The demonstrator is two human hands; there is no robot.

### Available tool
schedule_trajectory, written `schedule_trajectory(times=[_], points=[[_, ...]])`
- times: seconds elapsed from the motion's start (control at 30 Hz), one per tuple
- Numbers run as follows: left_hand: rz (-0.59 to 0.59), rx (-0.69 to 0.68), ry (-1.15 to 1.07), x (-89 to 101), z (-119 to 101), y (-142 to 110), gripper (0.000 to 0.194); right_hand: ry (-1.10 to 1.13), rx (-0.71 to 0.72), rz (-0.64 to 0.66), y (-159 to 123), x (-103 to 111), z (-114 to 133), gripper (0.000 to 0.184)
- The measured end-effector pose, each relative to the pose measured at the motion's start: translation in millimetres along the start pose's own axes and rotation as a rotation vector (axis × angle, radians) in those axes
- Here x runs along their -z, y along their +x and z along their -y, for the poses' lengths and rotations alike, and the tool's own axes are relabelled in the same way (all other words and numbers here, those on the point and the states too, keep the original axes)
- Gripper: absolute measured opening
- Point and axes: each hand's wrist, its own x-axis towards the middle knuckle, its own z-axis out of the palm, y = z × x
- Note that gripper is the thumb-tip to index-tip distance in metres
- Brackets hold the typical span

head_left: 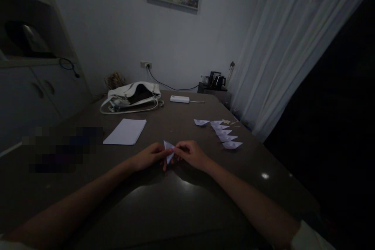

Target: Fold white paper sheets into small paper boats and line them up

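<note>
A small folded piece of white paper [168, 147], triangular in outline, is held just above the table between my two hands. My left hand [150, 155] pinches its left side, thumb lying across the front. My right hand [190, 154] grips the right side with thumb and fingers, and the two thumbs nearly meet on the paper. Fingers partly hide its lower part. To the right, several folded paper boats [232, 145] stand in a slanting row, with one more paper boat [201, 122] a little to their left. A stack of white paper sheets [125, 132] lies left of my hands.
At the back of the brown table [187, 203] lie a white handbag [131, 95] and a white power bank [179, 99] with a short cable. Small pale scraps [230, 122] lie beyond the boats. A white curtain [272, 47] hangs along the right side.
</note>
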Motion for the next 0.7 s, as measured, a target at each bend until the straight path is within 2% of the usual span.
schedule_trajectory(times=[0.1, 0.2, 0.3, 0.43, 0.7], points=[[-0.004, -0.022, 0.081, 0.9, -1, -1, 0.053, 0.027, -0.024, 0.012, 1, 1, 1, 0.031], [-0.087, -0.026, 0.136, 4.1, -4, -3, 0.053, 0.045, -0.037, 0.015, 1, 3, 2, 0.03], [-0.18, -0.033, 0.113, 7.0, -9, -4, 0.049, 0.039, -0.025, 0.039, 0, 4, 3, 0.027], [-0.205, -0.036, 0.084, 7.2, -13, -5, 0.047, 0.07, -0.036, 0.043, -1, 2, 3, 0.026], [-0.33, -0.018, 0.113, 3.1, -7, -2, 0.049, 0.205, -0.167, 0.085, 1, -5, -2, 0.033]])
